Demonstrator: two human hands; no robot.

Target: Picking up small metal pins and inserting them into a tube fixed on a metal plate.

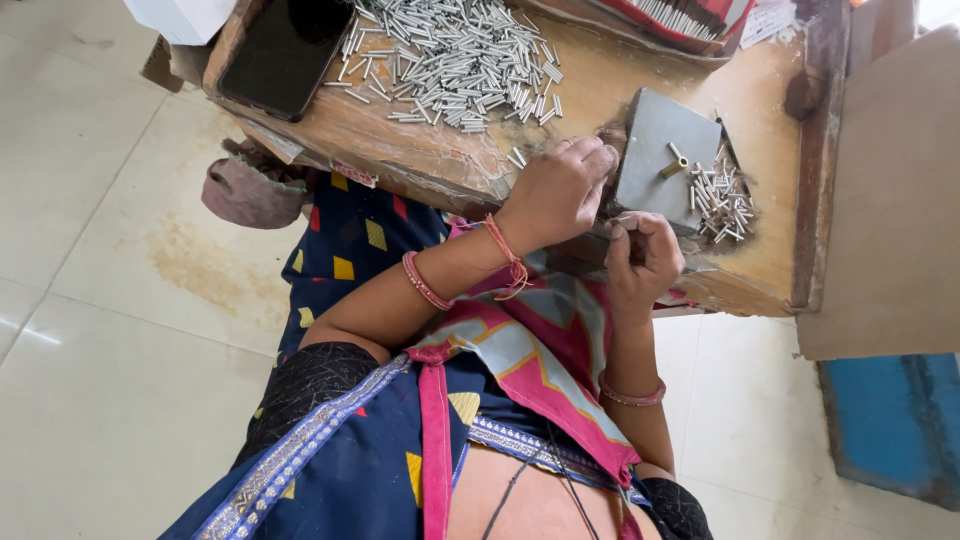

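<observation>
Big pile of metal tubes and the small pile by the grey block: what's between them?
Head view: bare wooden bench top, then the grey metal block beside the small pile. The big pile sits apart.

I take the grey metal block (655, 160) as my mark. Bare wood lies open just above it. A small heap of metal tubes (722, 198) crowds one side, the big tube pile (450, 60) and black phone (283, 50) the other.
</observation>
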